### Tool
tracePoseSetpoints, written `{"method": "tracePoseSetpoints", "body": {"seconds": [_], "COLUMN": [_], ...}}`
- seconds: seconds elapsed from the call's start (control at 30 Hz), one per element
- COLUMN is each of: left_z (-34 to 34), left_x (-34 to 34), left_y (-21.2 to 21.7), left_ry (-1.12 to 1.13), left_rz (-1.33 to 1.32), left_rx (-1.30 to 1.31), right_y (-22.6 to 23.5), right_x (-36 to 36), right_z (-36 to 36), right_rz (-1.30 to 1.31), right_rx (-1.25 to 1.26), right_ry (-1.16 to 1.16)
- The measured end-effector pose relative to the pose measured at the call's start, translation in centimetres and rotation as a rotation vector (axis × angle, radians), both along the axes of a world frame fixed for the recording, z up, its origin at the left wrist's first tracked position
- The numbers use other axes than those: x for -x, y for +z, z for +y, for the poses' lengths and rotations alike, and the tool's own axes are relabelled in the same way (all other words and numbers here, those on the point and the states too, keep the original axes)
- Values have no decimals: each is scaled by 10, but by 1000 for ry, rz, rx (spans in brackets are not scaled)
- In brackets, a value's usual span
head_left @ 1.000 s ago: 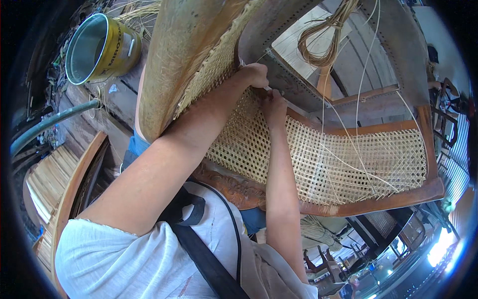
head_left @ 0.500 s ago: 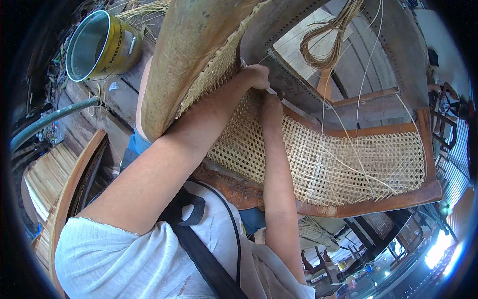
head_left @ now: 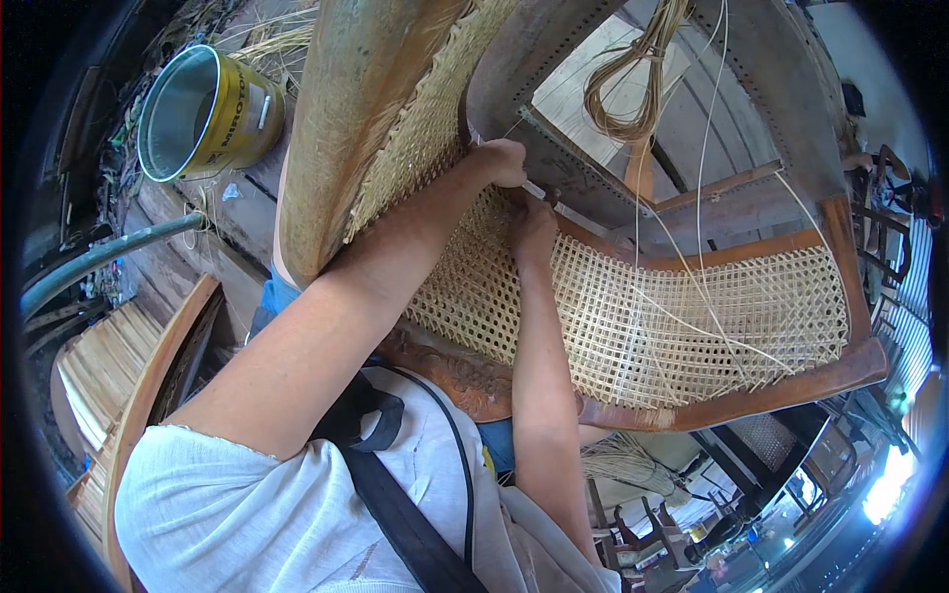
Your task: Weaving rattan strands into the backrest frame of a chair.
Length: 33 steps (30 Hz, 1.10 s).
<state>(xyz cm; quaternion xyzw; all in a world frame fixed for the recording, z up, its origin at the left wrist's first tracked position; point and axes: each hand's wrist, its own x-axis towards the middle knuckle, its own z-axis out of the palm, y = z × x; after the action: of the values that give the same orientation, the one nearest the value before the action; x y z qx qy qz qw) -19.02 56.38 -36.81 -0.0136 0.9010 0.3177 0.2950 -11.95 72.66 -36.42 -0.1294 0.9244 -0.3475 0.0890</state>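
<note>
A wooden chair frame [head_left: 751,397] lies tilted in front of me, its seat filled with pale woven cane webbing [head_left: 643,316]. My left hand [head_left: 502,161] is closed at the upper corner of the webbing, and a thin pale tool [head_left: 542,192] sticks out of it toward the drilled rail [head_left: 593,188]. Just below it, my right hand [head_left: 534,225] has its fingers curled at the webbing's edge, apparently pinching a cane strand [head_left: 692,287]. Loose strands trail across the webbing to the right.
A coil of cane [head_left: 633,89] hangs above the open chair back. A yellow metal can [head_left: 203,114] stands at the upper left on wooden boards. A green hose [head_left: 99,257] and another wooden chair [head_left: 148,381] are at the left. More furniture stands at the lower right.
Both hands stay at the same corner of the webbing. They have shifted only slightly along the rail.
</note>
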Motion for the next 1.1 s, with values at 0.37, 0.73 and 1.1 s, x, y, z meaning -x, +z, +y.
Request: {"method": "tracePoseSetpoints", "body": {"seconds": [0.37,0.73,1.1], "left_z": [3,94,113], "left_x": [1,-86,-197], "left_y": [-10,96,265], "left_ry": [16,-675,-841], "left_rz": [-6,-199,0], "left_rx": [1,-244,-1019], "right_y": [7,120,283], "right_x": [-7,13,-186], "right_z": [-1,64,164], "right_rz": [-26,-721,-595], "right_rx": [51,981,746], "right_ry": [24,-480,-471]}}
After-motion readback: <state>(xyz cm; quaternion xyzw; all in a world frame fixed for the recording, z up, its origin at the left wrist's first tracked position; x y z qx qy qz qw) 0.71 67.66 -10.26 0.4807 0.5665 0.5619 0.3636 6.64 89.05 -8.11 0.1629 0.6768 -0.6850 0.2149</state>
